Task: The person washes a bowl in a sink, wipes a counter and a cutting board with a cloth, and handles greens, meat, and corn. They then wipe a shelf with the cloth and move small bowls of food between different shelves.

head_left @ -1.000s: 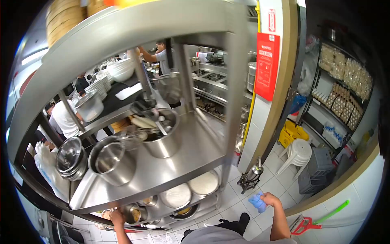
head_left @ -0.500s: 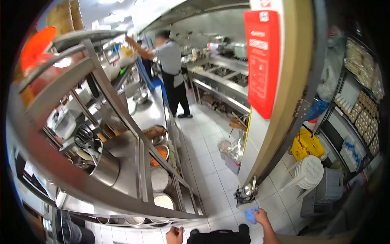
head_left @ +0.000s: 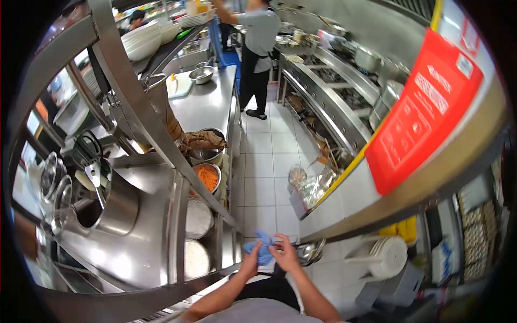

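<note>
In front of my body, both hands meet at a crumpled thin blue item that looks like disposable gloves (head_left: 263, 254). My left hand (head_left: 249, 265) is closed on its lower left side. My right hand (head_left: 285, 254) pinches at its right edge with bent fingers. Some fingertips are hard to separate from the blue material. Just beyond my right hand, metal utensils (head_left: 311, 252) sit low by the wall's end.
A steel rack (head_left: 161, 145) stands left, with a tall utensil pot (head_left: 121, 207) and a bowl of shredded carrot (head_left: 207, 176). Stoves (head_left: 334, 81) line the right. A co-worker (head_left: 258, 48) stands in the aisle. White stools (head_left: 389, 257) and a red sign (head_left: 425, 110) are right.
My left hand has come over to the blue gloves, which only my right hand held before. Both hands are now together at the middle. My view has moved forward along the aisle.
</note>
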Available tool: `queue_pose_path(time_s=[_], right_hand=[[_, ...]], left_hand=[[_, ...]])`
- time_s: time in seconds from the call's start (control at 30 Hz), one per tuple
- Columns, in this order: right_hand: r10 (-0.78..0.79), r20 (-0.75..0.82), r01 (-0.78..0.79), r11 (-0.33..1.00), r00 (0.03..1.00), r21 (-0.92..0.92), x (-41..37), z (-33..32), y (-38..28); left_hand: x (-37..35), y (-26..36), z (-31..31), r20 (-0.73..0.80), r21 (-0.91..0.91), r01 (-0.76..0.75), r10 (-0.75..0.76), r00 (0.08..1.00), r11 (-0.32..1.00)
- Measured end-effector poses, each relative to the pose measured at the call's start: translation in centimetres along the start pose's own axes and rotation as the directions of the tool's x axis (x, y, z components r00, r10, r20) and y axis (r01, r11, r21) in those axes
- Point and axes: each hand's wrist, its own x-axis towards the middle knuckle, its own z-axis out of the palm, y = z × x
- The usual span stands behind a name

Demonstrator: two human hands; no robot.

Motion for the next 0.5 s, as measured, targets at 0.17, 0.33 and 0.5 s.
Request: queue_pose_path(time_s=[0.17,0.33,0.5], right_hand=[[-0.337,-0.017,0.324,0.917,0.941,-0.235,4.9,-6.4,-5.5],[-0.249,0.092,0.265,0.882,0.964,-0.391,9.8,-15.6,-5.0],[-0.168,-0.126,0.110,0.921,0.978,-0.373,13.8,-19.7,-4.1]], left_hand=[[9.7,2.8,6.8,-0.316,-0.198,-0.290,0.219,0.923,0.936],[19.0,13.8,17.3,-0.523,0.021,-0.528,0.460,0.718,0.849],[33.4,31.6,23.3,-0.678,0.492,-0.578,0.703,0.214,0.651]])
